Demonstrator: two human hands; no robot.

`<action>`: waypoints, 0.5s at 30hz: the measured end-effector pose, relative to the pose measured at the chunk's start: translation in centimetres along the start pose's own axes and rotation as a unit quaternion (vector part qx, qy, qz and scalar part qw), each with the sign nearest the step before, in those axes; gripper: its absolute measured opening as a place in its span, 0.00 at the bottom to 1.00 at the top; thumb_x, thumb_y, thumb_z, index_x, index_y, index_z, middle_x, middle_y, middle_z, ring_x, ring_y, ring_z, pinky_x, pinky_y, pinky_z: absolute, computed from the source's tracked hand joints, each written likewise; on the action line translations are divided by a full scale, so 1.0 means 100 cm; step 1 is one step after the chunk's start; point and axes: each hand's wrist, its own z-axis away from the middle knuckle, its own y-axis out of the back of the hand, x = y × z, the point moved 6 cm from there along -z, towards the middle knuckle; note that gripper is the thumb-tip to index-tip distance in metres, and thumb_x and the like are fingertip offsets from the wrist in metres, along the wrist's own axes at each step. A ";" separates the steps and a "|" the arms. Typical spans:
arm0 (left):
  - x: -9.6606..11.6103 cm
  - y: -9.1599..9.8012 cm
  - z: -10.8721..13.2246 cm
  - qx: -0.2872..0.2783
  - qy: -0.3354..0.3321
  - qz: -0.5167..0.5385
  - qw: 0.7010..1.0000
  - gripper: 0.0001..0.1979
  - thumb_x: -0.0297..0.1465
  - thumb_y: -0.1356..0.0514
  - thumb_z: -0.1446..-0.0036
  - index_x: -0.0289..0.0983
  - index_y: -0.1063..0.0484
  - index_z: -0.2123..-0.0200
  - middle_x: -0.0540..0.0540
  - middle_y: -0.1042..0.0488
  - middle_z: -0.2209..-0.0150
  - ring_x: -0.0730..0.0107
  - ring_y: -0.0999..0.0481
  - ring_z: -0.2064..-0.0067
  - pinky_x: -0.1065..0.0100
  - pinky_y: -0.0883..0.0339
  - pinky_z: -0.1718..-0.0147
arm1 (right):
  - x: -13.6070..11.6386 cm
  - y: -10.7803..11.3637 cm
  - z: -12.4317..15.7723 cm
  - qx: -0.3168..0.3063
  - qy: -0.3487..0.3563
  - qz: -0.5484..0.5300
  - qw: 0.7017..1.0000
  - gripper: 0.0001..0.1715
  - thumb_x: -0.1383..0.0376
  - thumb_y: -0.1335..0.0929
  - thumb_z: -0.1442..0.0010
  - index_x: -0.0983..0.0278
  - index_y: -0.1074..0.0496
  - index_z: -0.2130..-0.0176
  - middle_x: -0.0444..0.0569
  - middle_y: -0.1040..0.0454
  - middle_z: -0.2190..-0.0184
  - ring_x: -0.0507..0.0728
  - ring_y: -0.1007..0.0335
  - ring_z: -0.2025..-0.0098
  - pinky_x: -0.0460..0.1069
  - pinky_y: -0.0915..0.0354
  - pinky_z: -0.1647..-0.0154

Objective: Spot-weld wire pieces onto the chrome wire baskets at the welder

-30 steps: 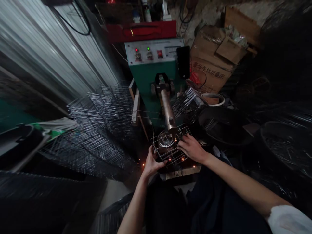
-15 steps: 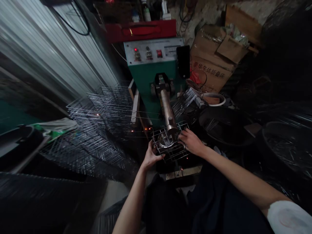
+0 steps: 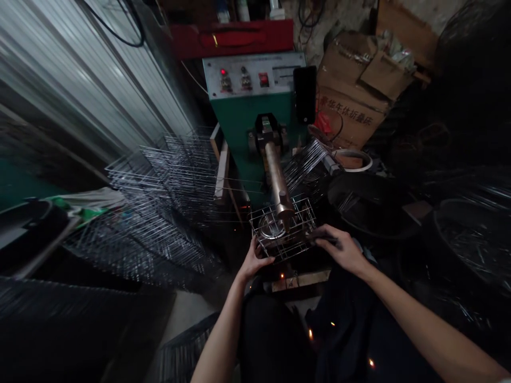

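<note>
A small wire basket (image 3: 284,230) sits under the brass-coloured arm (image 3: 276,178) of a green welding machine (image 3: 255,111). A metal ring (image 3: 272,229) lies inside the basket beneath the arm's tip. My left hand (image 3: 252,260) grips the basket's near-left corner, fingers closed on the wires. My right hand (image 3: 342,247) rests at the basket's right side, fingers curled onto its edge wires. Orange sparks (image 3: 281,276) glow below the basket and over my dark lap.
Stacks of wire grids (image 3: 167,186) fill the left. A bundle of straight wires (image 3: 303,162) lies right of the arm. Dark tubs (image 3: 369,205) and cardboard boxes (image 3: 359,90) stand at the right. A phone (image 3: 305,94) hangs on the machine. Corrugated metal wall at left.
My right hand slid from the basket's top to its right edge. The basket turned slightly. Sparks now fall lower, onto my lap. The green lamp on the panel went dark.
</note>
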 end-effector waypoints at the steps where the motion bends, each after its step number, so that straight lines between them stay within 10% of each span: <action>1: -0.002 -0.002 0.001 -0.005 0.012 0.014 1.000 0.55 0.36 0.23 0.64 0.44 0.48 0.34 0.35 0.36 0.38 0.49 0.31 0.39 0.45 0.36 0.42 | 0.009 0.000 0.011 0.003 -0.052 -0.054 0.997 0.15 0.54 0.31 0.35 0.63 0.30 0.57 0.51 0.22 0.64 0.58 0.23 0.64 0.52 0.28 0.63; 6: 0.009 -0.002 0.029 -0.029 0.017 0.003 0.999 0.55 0.36 0.24 0.64 0.43 0.48 0.35 0.33 0.40 0.35 0.47 0.32 0.38 0.46 0.35 0.42 | 0.037 0.006 0.058 0.047 -0.202 -0.213 0.955 0.33 0.44 0.25 0.47 0.62 0.38 0.57 0.44 0.25 0.77 0.50 0.36 0.86 0.42 0.43 0.87; 15: 0.076 -0.043 0.076 -0.044 -0.078 -0.344 0.935 0.54 0.37 0.24 0.68 0.44 0.40 0.36 0.40 0.33 0.40 0.42 0.33 0.39 0.46 0.39 0.40 | 0.009 -0.002 0.070 -0.057 -0.249 -0.298 0.920 0.28 0.47 0.24 0.46 0.64 0.36 0.68 0.39 0.32 0.84 0.42 0.51 0.91 0.38 0.60 0.92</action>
